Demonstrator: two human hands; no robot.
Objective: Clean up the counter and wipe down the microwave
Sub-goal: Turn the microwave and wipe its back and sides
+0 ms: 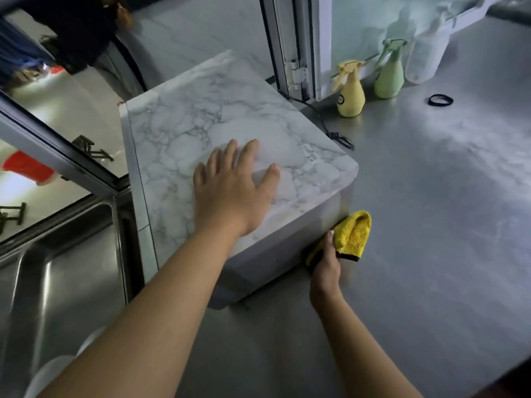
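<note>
Marble-patterned film, white with grey veins, covers the top of the microwave (218,133), which sits on a grey steel counter (431,225), seen from the head camera looking down. The left hand (232,191) lies flat on the microwave's top, palm down, fingers straight and slightly spread, gripping nothing. The right hand (326,264) is lower, beside the microwave's near right side, its fingers curled round a folded yellow cloth (352,235) with a dark edge; the cloth touches the white side panel close to the counter. A black power cord (333,133) runs from behind the microwave and coils on the counter. Further back, near a window frame (296,53), stand a yellow spray bottle (350,93) and a green spray bottle (389,74), close together, with a clear bottle (422,56) just beyond them. A black hair tie (440,100) lies flat on the counter, well apart from the microwave. To the left is a steel sink (57,282).
</note>
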